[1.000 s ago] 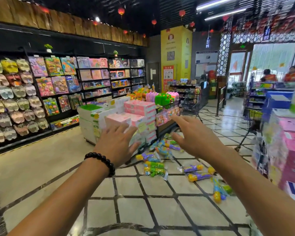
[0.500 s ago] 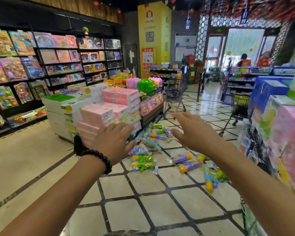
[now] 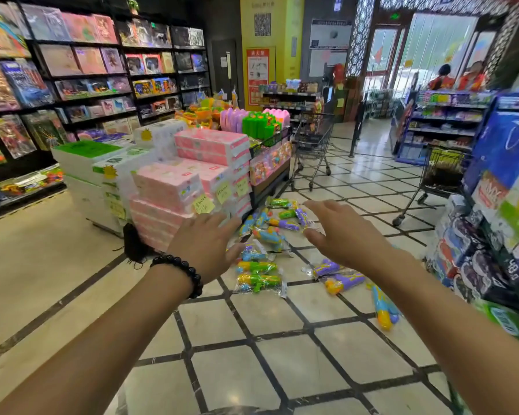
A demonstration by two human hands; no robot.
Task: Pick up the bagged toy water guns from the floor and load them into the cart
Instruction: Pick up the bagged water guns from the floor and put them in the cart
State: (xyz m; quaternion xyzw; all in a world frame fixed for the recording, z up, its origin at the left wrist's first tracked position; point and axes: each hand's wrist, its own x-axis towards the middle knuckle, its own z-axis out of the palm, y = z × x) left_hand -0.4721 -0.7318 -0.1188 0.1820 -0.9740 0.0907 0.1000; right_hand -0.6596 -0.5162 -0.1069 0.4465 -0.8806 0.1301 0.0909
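Several bagged toy water guns lie scattered on the tiled floor ahead: green and yellow ones (image 3: pixel 258 282), purple and yellow ones (image 3: pixel 340 279), a blue and yellow one (image 3: pixel 382 308) and more farther off (image 3: pixel 282 223). My left hand (image 3: pixel 206 245), with a black bead bracelet on the wrist, is stretched forward, fingers straight, holding nothing. My right hand (image 3: pixel 340 233) also reaches forward, fingers spread and empty. Both hover above the guns without touching them. One wire shopping cart (image 3: pixel 313 142) stands beyond the pile, another (image 3: pixel 441 172) at the right.
A display island of stacked pink and white boxes (image 3: pixel 174 187) stands at the left of the guns. Dark toy shelves (image 3: pixel 87 85) line the left wall. Stacked goods (image 3: pixel 498 211) crowd the right edge. Two people stand by the far entrance (image 3: pixel 459 76).
The view has moved forward and tilted down, so the guns and the box display lie closer. Both hands stay outstretched, open and empty.
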